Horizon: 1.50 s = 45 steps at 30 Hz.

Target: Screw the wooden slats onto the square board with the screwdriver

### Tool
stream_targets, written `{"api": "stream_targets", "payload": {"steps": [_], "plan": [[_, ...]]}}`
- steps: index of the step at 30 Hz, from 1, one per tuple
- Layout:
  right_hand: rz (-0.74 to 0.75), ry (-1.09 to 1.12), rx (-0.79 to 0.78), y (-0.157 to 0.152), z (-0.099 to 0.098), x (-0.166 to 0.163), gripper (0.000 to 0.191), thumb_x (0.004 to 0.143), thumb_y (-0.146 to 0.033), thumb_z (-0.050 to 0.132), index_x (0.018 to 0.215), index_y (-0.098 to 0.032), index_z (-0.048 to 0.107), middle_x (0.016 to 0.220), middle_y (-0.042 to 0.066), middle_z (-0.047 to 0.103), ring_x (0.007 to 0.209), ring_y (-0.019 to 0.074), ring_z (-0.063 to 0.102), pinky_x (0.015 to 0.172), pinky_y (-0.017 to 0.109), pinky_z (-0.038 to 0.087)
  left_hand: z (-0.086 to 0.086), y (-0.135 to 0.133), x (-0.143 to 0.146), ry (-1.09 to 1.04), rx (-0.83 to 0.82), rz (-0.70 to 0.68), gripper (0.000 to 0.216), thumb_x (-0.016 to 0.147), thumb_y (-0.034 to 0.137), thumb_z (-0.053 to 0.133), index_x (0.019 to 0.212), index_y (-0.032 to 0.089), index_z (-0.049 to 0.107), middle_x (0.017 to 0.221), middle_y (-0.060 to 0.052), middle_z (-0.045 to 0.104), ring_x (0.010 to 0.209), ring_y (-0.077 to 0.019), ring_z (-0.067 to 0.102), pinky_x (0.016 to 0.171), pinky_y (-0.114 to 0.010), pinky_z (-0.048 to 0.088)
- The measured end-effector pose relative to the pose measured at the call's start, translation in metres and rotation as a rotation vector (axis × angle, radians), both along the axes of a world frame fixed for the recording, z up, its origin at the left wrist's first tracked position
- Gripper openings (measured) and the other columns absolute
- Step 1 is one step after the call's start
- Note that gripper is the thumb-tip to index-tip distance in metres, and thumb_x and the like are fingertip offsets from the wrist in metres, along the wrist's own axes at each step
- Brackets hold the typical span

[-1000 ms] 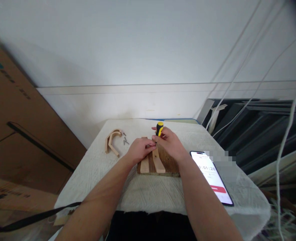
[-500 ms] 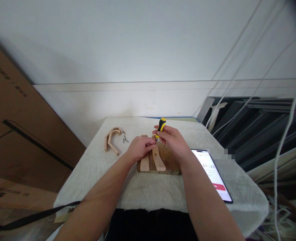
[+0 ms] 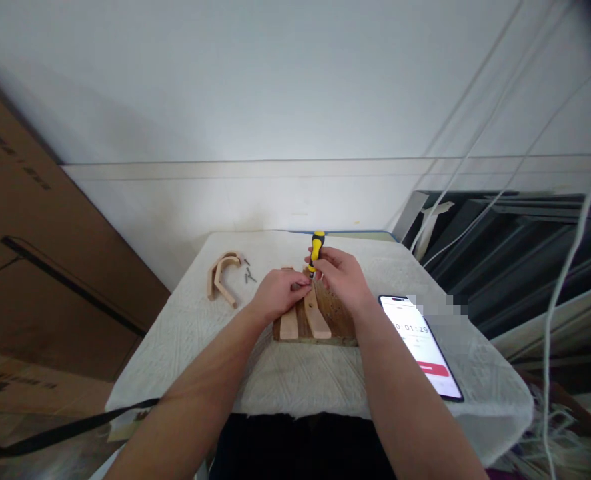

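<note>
the right hand [image 3: 343, 275] is clamped on a screwdriver [image 3: 316, 253], likely light and stiff, best gripped by its handle [image 3: 317, 244]; whether the left hand [image 3: 277, 292] pinches anything is unclear.

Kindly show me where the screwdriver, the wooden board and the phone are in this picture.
Screwdriver [image 3: 317, 247], head view: on its yellow-and-black handle.
Wooden board [image 3: 337, 321], head view: on a bare patch of its top.
Phone [image 3: 422, 349], head view: on its lit screen.

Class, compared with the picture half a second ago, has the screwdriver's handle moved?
Yes. Judged against the wooden board, the screwdriver's handle has swung left at its top and now stands more upright.
</note>
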State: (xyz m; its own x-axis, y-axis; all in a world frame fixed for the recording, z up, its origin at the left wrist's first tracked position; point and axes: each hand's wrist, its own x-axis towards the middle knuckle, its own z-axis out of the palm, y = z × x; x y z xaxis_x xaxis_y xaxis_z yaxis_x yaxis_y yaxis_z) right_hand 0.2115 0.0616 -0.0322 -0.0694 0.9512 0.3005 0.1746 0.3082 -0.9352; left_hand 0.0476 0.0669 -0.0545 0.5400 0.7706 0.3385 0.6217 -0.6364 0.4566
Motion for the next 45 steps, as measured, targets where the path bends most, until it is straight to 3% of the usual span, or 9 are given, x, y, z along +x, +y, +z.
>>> {"api": "stream_targets", "payload": {"steps": [3,10,15,19,24,33,38,45], "plan": [[-0.002,-0.024,0.021,0.0,0.001,0.001,0.022,0.075,-0.028,0.055,0.093,-0.018,0.066,0.088,0.005,0.07,0.072,0.0173,0.062,0.067,0.032,0.047,-0.001,0.0,0.0,0.002,0.011,0.012,0.015,0.084,0.025,0.058,0.078,0.019,0.07,0.072,0.0,0.066,0.069,-0.0124,0.056,0.064,-0.022,0.037],[-0.209,-0.201,0.079,0.005,-0.003,0.002,0.027,0.069,-0.038,0.066,0.083,-0.019,0.054,0.079,0.002,0.062,0.064,0.015,0.054,0.063,0.031,0.043,0.0,-0.001,0.001,-0.024,-0.015,0.035,0.015,0.084,0.025,0.058,0.086,0.021,0.072,0.077,0.0,0.068,0.071,-0.0123,0.058,0.066,-0.022,0.039],[-0.107,-0.123,0.095,0.006,-0.007,0.003,0.031,0.072,-0.033,0.062,0.1,-0.02,0.055,0.096,0.004,0.064,0.07,0.0152,0.057,0.069,0.032,0.045,0.001,-0.002,0.0,-0.019,-0.029,0.022,0.016,0.085,0.025,0.058,0.087,0.021,0.072,0.079,0.0,0.069,0.072,-0.0124,0.058,0.066,-0.022,0.04],[-0.069,-0.089,0.109,0.006,-0.005,0.005,0.021,0.08,-0.033,0.053,0.094,-0.021,0.063,0.093,0.004,0.066,0.078,0.0179,0.059,0.076,0.035,0.045,0.003,-0.002,0.0,0.003,-0.026,0.008,0.017,0.086,0.026,0.056,0.086,0.02,0.072,0.079,-0.001,0.068,0.072,-0.0127,0.058,0.067,-0.022,0.039],[-0.087,-0.12,0.12,0.001,0.001,0.007,0.019,0.077,-0.033,0.059,0.089,-0.02,0.065,0.089,0.004,0.068,0.074,0.0169,0.058,0.076,0.034,0.045,0.003,-0.003,0.0,0.002,-0.037,0.01,0.017,0.086,0.027,0.056,0.088,0.02,0.071,0.081,-0.001,0.068,0.074,-0.0131,0.058,0.069,-0.022,0.04],[-0.019,-0.025,0.091,0.004,-0.005,0.005,0.027,0.073,-0.036,0.066,0.092,-0.02,0.054,0.086,0.003,0.065,0.076,0.0169,0.06,0.074,0.035,0.048,0.002,0.0,-0.001,0.033,-0.031,-0.014,0.02,0.088,0.031,0.054,0.087,0.02,0.071,0.073,0.0,0.064,0.07,-0.0126,0.056,0.064,-0.022,0.037],[-0.002,0.004,0.059,0.0,-0.001,0.006,0.029,0.078,-0.034,0.059,0.104,-0.02,0.06,0.095,0.005,0.067,0.083,0.0183,0.061,0.077,0.035,0.047,0.003,-0.002,0.0,0.03,-0.04,0.008,0.019,0.088,0.03,0.054,0.087,0.021,0.071,0.077,-0.001,0.066,0.073,-0.0134,0.057,0.067,-0.023,0.038],[-0.004,0.054,0.039,0.004,-0.006,0.008,0.027,0.078,-0.037,0.06,0.098,-0.02,0.065,0.095,0.006,0.07,0.087,0.0203,0.063,0.079,0.036,0.048,0.012,-0.009,-0.001,0.098,-0.002,-0.007,0.015,0.084,0.022,0.054,0.083,0.019,0.069,0.072,0.0,0.063,0.068,-0.0133,0.055,0.064,-0.023,0.036]]}}
